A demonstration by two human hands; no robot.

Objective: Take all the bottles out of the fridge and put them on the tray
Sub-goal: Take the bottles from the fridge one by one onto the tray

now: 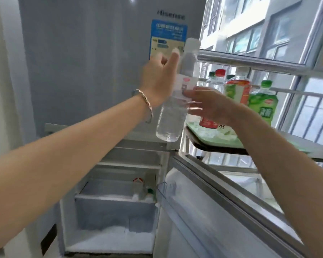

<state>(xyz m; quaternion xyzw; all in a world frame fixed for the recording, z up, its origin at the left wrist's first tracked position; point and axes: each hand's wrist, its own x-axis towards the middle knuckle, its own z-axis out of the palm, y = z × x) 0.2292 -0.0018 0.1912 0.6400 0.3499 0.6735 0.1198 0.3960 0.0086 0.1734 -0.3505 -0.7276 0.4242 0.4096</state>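
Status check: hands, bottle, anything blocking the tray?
Left hand grips clear bottle at its upper part; right hand on its middle, grip blurred. Tray holds standing bottles; path to it open. Fridge bottles not yet out.

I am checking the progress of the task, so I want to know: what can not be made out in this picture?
Head view:
- Bottles left in the fridge: small and blurred, their number is unclear.
- Right hand on the clear bottle: motion blur hides whether it grips.
- Red-labelled bottle: lower part behind the right hand.
- Tray: right end behind the right forearm.
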